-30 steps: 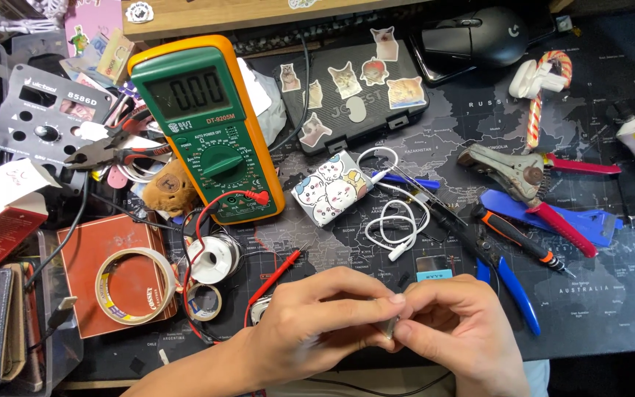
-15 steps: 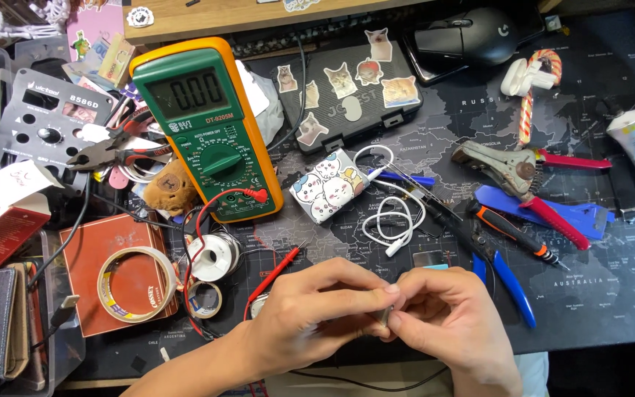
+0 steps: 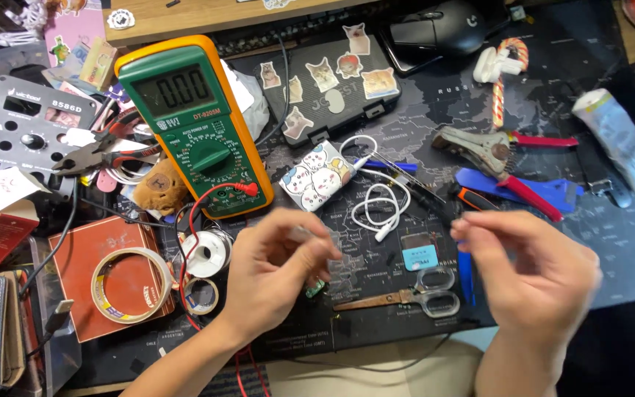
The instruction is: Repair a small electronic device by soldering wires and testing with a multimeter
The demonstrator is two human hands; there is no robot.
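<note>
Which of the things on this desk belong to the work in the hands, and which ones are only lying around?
In hand:
- left hand and right hand, fingers pinched; what they pinch is too blurred to tell
- small green part at the left fingertips

Lying about:
- multimeter
- scissors
- solder spool
- tape roll
- white cable
- mouse

Between my left hand (image 3: 277, 276) and my right hand (image 3: 534, 276) the counter (image 3: 376, 323) lies open except for the scissors (image 3: 413, 295). To my left, a roll of tape (image 3: 132, 285) and a solder spool (image 3: 209, 252) crowd in. Ahead, a white cable (image 3: 378, 206) and the multimeter (image 3: 196, 125) block the way; pliers (image 3: 505, 158) lie past my right grip.
</note>
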